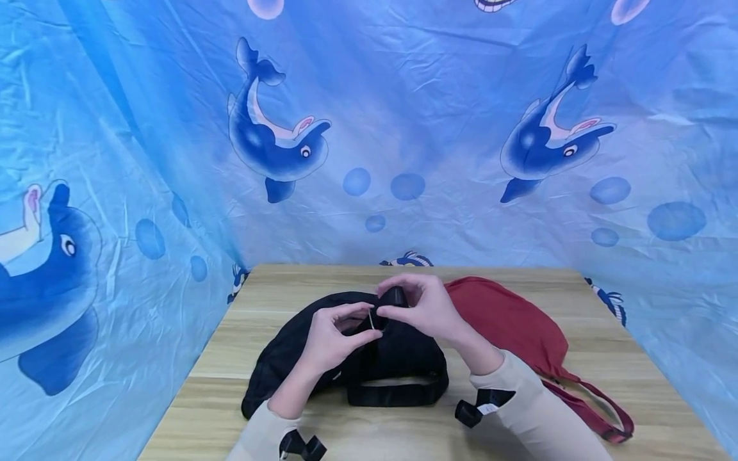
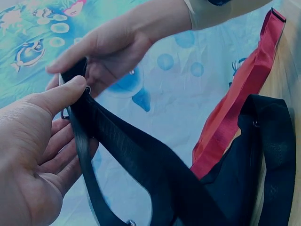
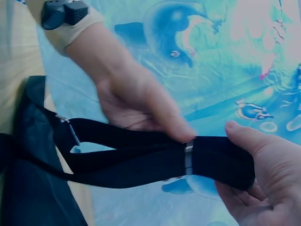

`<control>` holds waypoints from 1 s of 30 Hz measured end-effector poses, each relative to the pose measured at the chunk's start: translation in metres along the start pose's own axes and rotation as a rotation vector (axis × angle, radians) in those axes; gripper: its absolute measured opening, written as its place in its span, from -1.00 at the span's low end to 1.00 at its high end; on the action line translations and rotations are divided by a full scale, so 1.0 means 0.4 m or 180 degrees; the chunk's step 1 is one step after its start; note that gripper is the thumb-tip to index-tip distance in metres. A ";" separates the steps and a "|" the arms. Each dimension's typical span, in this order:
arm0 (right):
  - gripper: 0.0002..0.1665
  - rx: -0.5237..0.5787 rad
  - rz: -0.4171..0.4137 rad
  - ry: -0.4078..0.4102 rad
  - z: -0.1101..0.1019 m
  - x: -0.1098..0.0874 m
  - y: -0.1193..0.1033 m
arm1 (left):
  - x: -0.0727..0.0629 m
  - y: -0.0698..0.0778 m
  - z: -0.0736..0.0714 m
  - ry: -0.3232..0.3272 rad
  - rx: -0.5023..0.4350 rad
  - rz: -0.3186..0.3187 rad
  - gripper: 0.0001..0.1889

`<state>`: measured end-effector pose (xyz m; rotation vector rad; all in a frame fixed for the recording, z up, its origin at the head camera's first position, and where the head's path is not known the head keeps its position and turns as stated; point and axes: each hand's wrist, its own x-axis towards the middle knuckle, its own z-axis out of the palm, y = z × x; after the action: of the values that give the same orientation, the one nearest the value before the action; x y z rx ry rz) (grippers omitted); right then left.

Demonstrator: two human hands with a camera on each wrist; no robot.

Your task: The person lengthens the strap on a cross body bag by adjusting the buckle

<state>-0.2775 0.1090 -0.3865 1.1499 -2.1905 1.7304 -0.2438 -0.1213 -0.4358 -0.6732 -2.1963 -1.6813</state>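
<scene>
A black bag lies on the table in the head view, its webbing strap raised off it between both hands. My left hand pinches the strap at a flat metal slide buckle, thumb on one side and fingers behind. To its right, my right hand grips the looped end of the strap just past the buckle, as the right wrist view shows. A second metal ring sits on the strap closer to the bag. The fingers behind the strap are partly hidden.
A red bag lies behind and right of the black one, its strap trailing toward the front right. Both rest on a wood-grain table. Blue dolphin-print sheeting hangs around the back and sides.
</scene>
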 end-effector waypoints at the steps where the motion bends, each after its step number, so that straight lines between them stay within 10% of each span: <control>1: -0.57 0.0021 -0.0038 0.0044 -0.001 0.001 0.001 | -0.001 0.001 -0.001 0.0010 0.0005 -0.0021 -0.56; 10: -0.60 -0.0063 -0.0130 0.0067 0.014 -0.003 0.009 | 0.001 0.009 0.002 -0.0067 -0.0060 0.0006 -0.57; 18: -0.11 -0.0006 0.0016 0.0005 0.043 -0.033 0.069 | 0.014 0.038 -0.024 0.0073 -0.0179 -0.0162 -0.59; 30: -0.63 -0.0353 0.0044 -0.0072 0.084 -0.080 0.100 | 0.016 0.056 -0.028 0.0180 -0.0299 -0.0299 -0.58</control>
<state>-0.2681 0.0973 -0.4458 1.1360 -2.2808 1.5859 -0.2380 -0.1260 -0.4114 -0.5462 -2.1522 -1.8364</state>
